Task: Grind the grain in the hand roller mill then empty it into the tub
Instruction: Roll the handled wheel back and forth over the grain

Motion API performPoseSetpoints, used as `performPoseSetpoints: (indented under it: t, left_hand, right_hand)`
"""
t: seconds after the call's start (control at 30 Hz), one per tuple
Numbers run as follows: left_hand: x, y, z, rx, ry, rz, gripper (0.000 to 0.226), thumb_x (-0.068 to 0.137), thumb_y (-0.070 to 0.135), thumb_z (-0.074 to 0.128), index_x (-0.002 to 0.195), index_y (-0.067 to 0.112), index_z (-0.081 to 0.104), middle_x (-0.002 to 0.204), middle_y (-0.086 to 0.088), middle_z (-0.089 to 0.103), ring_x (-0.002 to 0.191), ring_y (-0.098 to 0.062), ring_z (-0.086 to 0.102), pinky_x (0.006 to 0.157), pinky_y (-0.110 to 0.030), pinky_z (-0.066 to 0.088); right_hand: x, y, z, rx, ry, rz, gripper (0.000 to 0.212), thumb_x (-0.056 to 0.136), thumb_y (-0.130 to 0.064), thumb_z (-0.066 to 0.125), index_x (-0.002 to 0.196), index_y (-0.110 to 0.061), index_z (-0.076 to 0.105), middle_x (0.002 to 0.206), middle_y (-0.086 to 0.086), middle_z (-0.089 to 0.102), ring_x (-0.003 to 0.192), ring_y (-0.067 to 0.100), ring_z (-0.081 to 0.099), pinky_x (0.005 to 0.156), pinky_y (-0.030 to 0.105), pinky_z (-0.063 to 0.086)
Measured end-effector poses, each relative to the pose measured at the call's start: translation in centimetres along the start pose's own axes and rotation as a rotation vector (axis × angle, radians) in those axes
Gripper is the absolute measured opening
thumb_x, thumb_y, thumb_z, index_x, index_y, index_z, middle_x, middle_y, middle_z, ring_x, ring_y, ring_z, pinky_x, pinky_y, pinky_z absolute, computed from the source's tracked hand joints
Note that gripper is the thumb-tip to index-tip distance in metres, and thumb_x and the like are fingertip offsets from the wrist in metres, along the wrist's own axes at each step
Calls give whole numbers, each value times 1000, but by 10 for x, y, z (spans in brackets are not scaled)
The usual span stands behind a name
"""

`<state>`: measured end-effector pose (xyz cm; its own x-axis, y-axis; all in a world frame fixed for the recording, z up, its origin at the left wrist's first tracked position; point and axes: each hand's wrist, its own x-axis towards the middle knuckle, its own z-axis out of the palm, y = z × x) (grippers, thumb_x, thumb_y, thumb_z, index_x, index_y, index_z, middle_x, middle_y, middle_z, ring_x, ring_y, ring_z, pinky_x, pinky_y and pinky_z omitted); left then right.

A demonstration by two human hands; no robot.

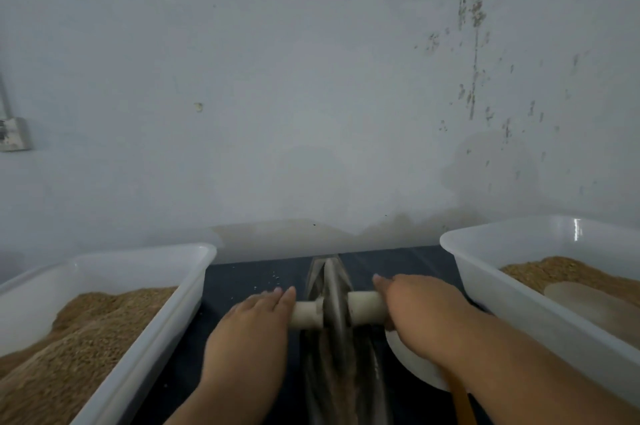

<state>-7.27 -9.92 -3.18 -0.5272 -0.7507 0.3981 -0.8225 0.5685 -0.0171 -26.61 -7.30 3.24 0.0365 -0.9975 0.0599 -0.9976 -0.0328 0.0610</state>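
The hand roller mill is a dark metal wheel (pixel 331 300) standing in a long metal trough (pixel 341 386) on the dark table, with a pale wooden handle (pixel 363 307) through its hub. My left hand (pixel 252 324) lies on the handle's left end with fingers straight. My right hand (pixel 415 303) lies over the right end, fingers stretched forward. The wheel is blurred. Brownish grain lies in the trough near the bottom edge. A white tub (pixel 194 272) with ground grain stands at the left, and a second white tub (pixel 464 251) with grain at the right.
A white bowl (pixel 415 365) sits under my right forearm beside the trough. A pale flat scoop or lid (pixel 588 300) lies in the right tub. A few grains are scattered on the dark table (pixel 256 272). A grey wall stands close behind.
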Motion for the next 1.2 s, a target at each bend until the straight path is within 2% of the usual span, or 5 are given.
performPoseSetpoints:
  t: [0.17, 0.33, 0.53, 0.97, 1.2]
  left_hand:
    - [9, 2, 19, 76, 54, 4, 73, 98, 13, 31, 155, 30, -11, 161, 14, -12, 150, -12, -10, 116, -38, -19]
    - [4, -9, 7, 21, -6, 59, 49, 95, 28, 49, 140, 42, 36, 138, 18, 47, 129, -9, 43, 107, -28, 29]
    - [9, -16, -17, 144, -345, 102, 40, 83, 30, 64, 120, 39, 54, 124, 10, 56, 117, -16, 54, 98, -35, 45]
    - [11, -5, 20, -57, 21, -2, 65, 101, 18, 40, 156, 33, 10, 161, 12, 21, 147, -9, 19, 119, -28, 15]
    - [0, -7, -13, 45, -92, 77, 41, 87, 27, 56, 124, 41, 48, 122, 17, 57, 113, -9, 51, 93, -26, 36]
  right_hand:
    - [-35, 37, 74, -81, 300, 217, 75, 99, -25, 49, 159, -24, 4, 144, 0, 47, 124, 22, 49, 99, 36, 43]
    - [-60, 26, 34, -147, 56, 119, 29, 95, -28, 57, 124, -22, 54, 110, 0, 60, 90, 18, 54, 71, 32, 38]
    - [-81, 14, -7, -155, -303, 13, 34, 94, -35, 62, 118, -11, 66, 95, 3, 55, 85, 19, 50, 55, 26, 28]
    - [-39, 23, 57, -134, 232, 221, 69, 99, -15, 44, 159, -26, 10, 146, -1, 46, 133, 26, 42, 110, 41, 33]
    - [-65, 19, 20, -88, 2, 112, 20, 86, -33, 67, 105, -27, 66, 92, -4, 60, 82, 17, 57, 62, 29, 39]
